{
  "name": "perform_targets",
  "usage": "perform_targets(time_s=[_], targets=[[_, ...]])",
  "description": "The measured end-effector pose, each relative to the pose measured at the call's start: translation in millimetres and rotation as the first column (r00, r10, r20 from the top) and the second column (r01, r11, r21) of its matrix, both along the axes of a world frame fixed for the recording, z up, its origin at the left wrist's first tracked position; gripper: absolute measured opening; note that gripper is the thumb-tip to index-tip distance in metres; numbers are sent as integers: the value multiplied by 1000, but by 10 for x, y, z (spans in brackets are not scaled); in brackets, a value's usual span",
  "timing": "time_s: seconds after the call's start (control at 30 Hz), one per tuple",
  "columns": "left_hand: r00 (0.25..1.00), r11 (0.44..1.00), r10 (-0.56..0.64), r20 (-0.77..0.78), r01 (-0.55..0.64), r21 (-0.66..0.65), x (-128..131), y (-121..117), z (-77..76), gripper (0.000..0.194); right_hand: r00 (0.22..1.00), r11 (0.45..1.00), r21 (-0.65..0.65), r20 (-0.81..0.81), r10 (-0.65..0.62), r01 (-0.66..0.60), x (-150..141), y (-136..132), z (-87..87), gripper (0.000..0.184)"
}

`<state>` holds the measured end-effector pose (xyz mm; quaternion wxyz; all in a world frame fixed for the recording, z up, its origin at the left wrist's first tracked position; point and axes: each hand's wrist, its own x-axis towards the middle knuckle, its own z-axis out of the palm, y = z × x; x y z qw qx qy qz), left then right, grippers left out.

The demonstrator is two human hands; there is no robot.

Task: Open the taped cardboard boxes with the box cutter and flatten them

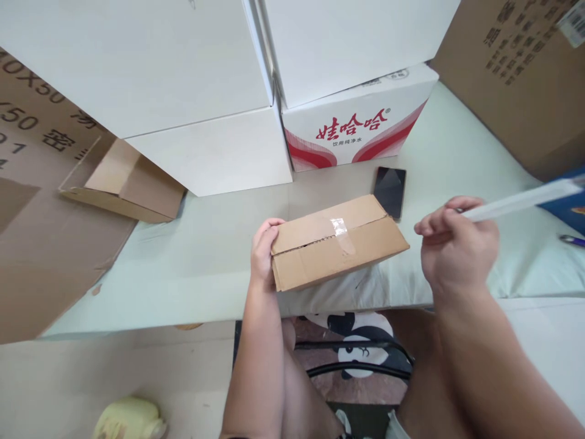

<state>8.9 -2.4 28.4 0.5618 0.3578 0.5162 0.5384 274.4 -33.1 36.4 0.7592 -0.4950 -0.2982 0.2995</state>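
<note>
My left hand (265, 249) grips the left end of a small brown cardboard box (315, 262), thumb on top. The box is tilted over the front part of the pale green surface. A short piece of clear tape (339, 228) crosses the seam between its top flaps, and the seam shows a narrow gap at the left. To the right of the box and apart from it, my right hand (459, 247) is closed on one end of a long, thin white strip (525, 200). That strip points out to the right; its exact kind is unclear.
A dark phone (390, 192) lies behind the box on the pale green surface (205, 262). White cartons (205, 152) and a red-and-white water carton (356, 131) stand at the back. Large brown cartons (512, 91) flank both sides. A purple pen (572, 241) lies far right.
</note>
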Motion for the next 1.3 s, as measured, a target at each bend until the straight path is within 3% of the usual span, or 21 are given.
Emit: perform_targets(time_s=[0.13, 0.27, 0.33, 0.43, 0.5, 0.53, 0.63, 0.73, 0.87, 0.93, 1.0, 1.07, 1.13, 1.3], targets=[[1000, 1000, -2, 11, 2, -3, 1, -4, -3, 32, 971, 945, -328, 231, 64, 16, 68, 102, -288, 12], [1000, 1000, 0, 9, 0, 1, 8, -4, 3, 31, 802, 783, -608, 529, 278, 130, 115, 156, -383, 38], [1000, 1000, -5, 5, 5, 7, 10, -3, 5, 30, 691, 723, -664, 615, 381, 192, 125, 159, -417, 46], [1000, 1000, -16, 4, 16, 8, 8, -4, 5, 30, 496, 677, -657, 732, 467, 333, 143, 131, -568, 52], [1000, 1000, -16, 4, 16, 5, 7, -7, 5, 31, 377, 696, -598, 798, 470, 399, 170, 105, -730, 53], [1000, 1000, -16, 6, 16, 3, 7, -10, 5, 31, 356, 718, -569, 819, 450, 401, 187, 94, -814, 53], [1000, 1000, -18, 7, 18, -1, 8, -16, 9, 31, 357, 761, -522, 845, 399, 385, 242, 85, -1003, 50], [1000, 1000, -18, 2, 18, 2, 10, -17, 11, 29, 424, 789, -512, 832, 357, 340, 267, 112, -1021, 48], [1000, 1000, -9, 6, 9, 1, 13, -14, 6, 29, 632, 864, -488, 711, 308, 127, 215, 146, -785, 46], [1000, 1000, -4, 4, 4, 3, 15, -12, 5, 30, 748, 916, -399, 597, 290, -36, 164, 126, -615, 38], [1000, 1000, -2, 3, 2, -2, 17, -10, 6, 30, 800, 952, -254, 527, 285, -172, 112, 76, -457, 31], [1000, 1000, -2, 3, 2, -6, 19, -8, 7, 31, 794, 955, -102, 535, 288, -278, 68, 11, -334, 28], [1000, 1000, -2, 2, 2, -7, 19, -5, 7, 31, 750, 942, -35, 595, 288, -335, 38, -46, -259, 29], [1000, 1000, -2, 8, 3, -6, 18, -2, 3, 30, 611, 935, -120, 728, 311, -333, 3, -83, -246, 28]])
